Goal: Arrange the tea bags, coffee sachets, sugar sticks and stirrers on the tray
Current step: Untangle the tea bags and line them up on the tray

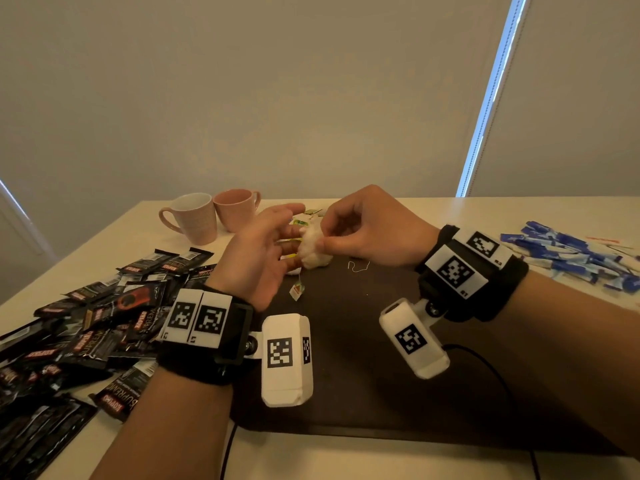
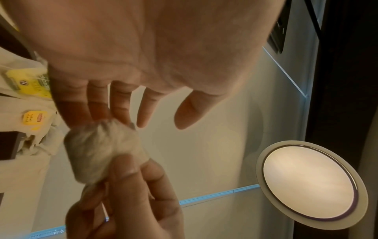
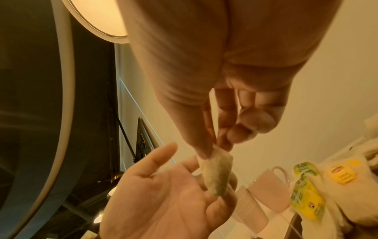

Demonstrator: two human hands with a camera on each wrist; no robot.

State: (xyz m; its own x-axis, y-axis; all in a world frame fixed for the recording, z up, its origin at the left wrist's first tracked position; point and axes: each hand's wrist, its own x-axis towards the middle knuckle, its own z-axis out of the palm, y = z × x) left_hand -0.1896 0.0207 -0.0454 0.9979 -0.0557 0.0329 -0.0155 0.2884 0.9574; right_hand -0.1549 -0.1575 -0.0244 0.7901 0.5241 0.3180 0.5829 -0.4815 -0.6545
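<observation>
My right hand (image 1: 327, 239) pinches the top edge of a white tea bag (image 1: 309, 234) between thumb and fingertips, above the far end of the dark tray (image 1: 363, 358). My left hand (image 1: 280, 233) is held open, palm towards the right, and its straight fingers touch the bag. The left wrist view shows the tea bag (image 2: 102, 148) hanging between the left hand's fingertips (image 2: 120, 113) and the right hand (image 2: 131, 186). In the right wrist view the tea bag (image 3: 216, 174) rests against the left hand's fingers (image 3: 223, 198). More tea bags with yellow tags (image 1: 313, 258) lie heaped just beneath.
Black coffee sachets (image 1: 97, 323) are heaped on the table left of the tray. Blue sugar sticks (image 1: 571, 258) lie at the right. A white mug (image 1: 194, 220) and a pink mug (image 1: 235, 207) stand at the back left. A loose string (image 1: 358, 266) lies on the tray.
</observation>
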